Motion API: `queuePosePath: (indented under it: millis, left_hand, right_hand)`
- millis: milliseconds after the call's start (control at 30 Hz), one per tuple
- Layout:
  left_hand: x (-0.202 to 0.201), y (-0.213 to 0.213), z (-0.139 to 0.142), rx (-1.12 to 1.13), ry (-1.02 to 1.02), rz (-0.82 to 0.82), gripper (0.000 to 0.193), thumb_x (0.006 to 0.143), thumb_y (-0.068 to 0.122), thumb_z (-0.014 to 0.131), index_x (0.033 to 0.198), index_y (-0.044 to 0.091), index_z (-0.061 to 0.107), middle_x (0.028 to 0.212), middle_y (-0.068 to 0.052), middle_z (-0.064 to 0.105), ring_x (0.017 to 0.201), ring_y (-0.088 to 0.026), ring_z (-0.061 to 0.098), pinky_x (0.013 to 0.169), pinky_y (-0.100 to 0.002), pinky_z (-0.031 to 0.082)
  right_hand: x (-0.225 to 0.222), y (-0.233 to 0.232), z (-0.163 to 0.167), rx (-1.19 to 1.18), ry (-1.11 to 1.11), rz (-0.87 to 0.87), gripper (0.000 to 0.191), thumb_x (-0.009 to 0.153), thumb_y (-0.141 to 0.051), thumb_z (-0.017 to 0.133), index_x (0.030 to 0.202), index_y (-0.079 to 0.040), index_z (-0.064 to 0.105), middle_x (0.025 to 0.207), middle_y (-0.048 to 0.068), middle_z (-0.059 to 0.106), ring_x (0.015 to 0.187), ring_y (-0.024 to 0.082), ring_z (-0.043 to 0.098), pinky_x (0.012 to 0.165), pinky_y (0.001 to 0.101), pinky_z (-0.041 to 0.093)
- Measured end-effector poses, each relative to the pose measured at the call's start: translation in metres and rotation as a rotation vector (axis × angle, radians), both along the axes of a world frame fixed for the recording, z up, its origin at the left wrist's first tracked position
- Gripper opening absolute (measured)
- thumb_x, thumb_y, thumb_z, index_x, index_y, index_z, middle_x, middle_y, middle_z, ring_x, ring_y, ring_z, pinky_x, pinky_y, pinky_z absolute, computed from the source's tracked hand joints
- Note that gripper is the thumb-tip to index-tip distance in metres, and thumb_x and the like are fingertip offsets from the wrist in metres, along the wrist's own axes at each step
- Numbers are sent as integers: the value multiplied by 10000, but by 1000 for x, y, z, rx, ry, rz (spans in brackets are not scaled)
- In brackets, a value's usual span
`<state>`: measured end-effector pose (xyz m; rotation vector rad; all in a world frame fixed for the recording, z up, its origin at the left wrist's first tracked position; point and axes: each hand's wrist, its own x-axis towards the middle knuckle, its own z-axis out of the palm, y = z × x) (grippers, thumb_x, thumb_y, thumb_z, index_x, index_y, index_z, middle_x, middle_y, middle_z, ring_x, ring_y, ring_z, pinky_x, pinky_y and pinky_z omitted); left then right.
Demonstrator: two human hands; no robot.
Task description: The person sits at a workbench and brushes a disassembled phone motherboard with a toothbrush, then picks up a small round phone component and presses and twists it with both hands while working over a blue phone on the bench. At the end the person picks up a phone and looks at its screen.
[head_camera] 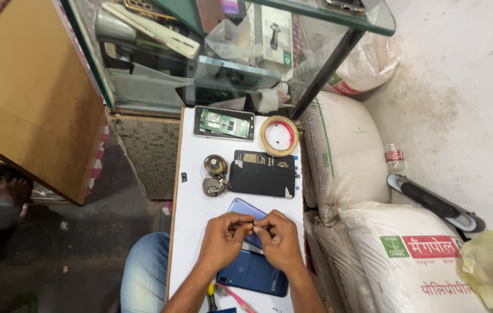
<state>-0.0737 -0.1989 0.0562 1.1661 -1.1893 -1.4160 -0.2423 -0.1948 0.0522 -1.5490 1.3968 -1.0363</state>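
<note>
My left hand point(223, 236) and my right hand point(279, 239) meet over a narrow white table point(194, 220). Their fingertips pinch a tiny dark part point(251, 225) between them. Under the hands lies a blue-violet phone back cover point(245, 208). A dark blue phone point(252, 273) rests just below my wrists. Beyond the hands sit a black opened phone body point(263, 173), a round metal piece point(216, 165) and a second metal piece point(211, 186). At the far end lies an opened phone showing a green circuit board point(224, 123), next to a roll of tape point(279, 135).
A glass display case point(223, 52) stands beyond the table. White filled sacks point(345, 156) are stacked on the right, with a small bottle point(394, 156) and a black handle-like object point(432, 203). A brown board point(32, 98) is at left. Another person's foot point(13, 188) shows at far left.
</note>
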Motion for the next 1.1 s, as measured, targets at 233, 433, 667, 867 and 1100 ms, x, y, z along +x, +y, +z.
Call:
queuePosePath:
  millis: [233,433,667,867,1100]
  left_hand:
    - [0,-4,-10,12,69,-16,213,914,-41,651,1094,-21,764,915,-109,790,811,-115,726,736,-233,590]
    - [-4,1,-25,-16,118,-14,208,947,-58,635,1123,-38,744,979,-104,771,866,-109,718,787,-224,584]
    - [-2,1,-14,-33,60,-24,196,955,-58,655,1129,-37,741,1000,-121,765,877,-117,731,787,-218,592]
    - [-2,1,-14,-27,49,-32,213,954,-42,662,1149,-16,743,1008,-118,761,874,-115,732,791,-219,597]
    - [-2,1,-18,-39,59,-36,208,959,-32,666,1151,-9,743,1027,-122,757,884,-118,736,805,-226,607]
  right_hand:
    - [-6,-2,-6,11,-93,33,84,874,110,691,845,34,673,859,36,617,721,46,590,625,204,492]
    - [-10,-1,-12,-18,-92,63,73,907,96,686,885,28,675,896,39,616,760,57,609,652,210,506]
    - [-9,-2,2,38,-85,59,73,896,98,716,891,27,696,894,46,608,713,41,580,601,201,453]
    - [-9,-2,5,58,-139,50,75,899,100,710,899,27,695,920,42,619,742,36,612,616,189,481]
    - [-9,-2,3,58,-146,44,70,903,91,719,902,23,701,912,41,617,739,38,609,612,189,485]
